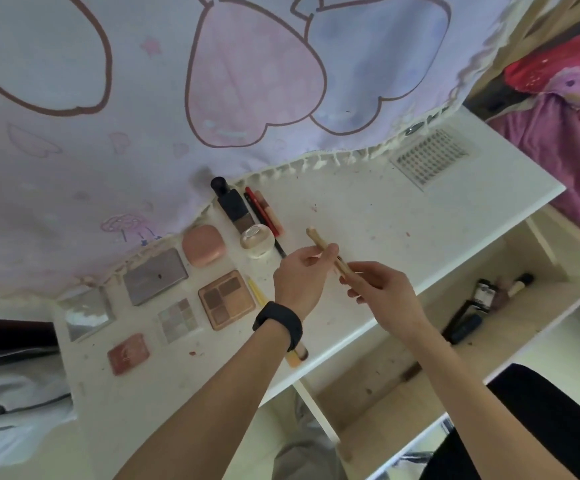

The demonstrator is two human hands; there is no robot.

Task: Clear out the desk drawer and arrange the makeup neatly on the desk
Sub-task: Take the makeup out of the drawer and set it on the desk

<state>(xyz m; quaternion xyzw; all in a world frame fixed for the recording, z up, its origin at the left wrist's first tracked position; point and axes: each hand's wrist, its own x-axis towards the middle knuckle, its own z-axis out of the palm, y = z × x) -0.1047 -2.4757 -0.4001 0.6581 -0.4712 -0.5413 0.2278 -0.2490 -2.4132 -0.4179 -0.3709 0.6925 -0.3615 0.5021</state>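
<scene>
While both hands (299,271) (382,289) pinch it, the tan stick (319,239) bridges them.

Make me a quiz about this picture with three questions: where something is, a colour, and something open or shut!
1. Where is the slim tan stick? A. On the floor. B. Held in both hands above the white desk. C. On the bed.
2. What colour is the band on the left wrist? A. Red. B. White. C. Black.
3. How is the pale wooden drawer? A. Shut. B. Open and holding things. C. Taken out.
Answers: 1 B, the left hand and right hand both grip it; 2 C, the band is black; 3 B, a dark blue tube lies inside.
</scene>
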